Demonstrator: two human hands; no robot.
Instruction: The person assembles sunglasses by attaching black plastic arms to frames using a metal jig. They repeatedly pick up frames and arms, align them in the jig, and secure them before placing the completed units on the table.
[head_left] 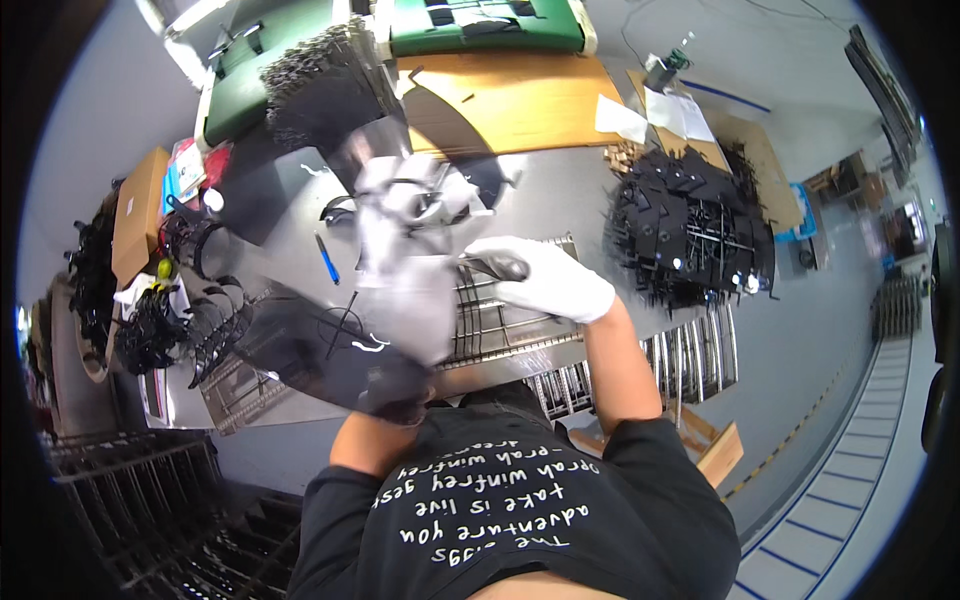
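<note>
Both hands wear white gloves. My left hand [408, 300] is a smear of motion over the middle of the bench, so its fingers cannot be read. Around it show blurred dark, flat pieces, among them a black sheet [300, 340] below and left of the glove. My right hand [555, 282] reaches in over a metal wire rack [515, 335], its fingers bent together around something dark grey that I cannot make out. Black rods lie across the rack between the hands. A blue pen-like tool [328, 258] rests on the bench to the left.
A heap of black parts [690, 230] stands at the right of the metal bench [560, 185]. Stacked dark sheets [330, 90] rise at the back left, before green-topped surfaces. Black curved pieces [215, 320] and a cardboard box [140, 215] sit at the left.
</note>
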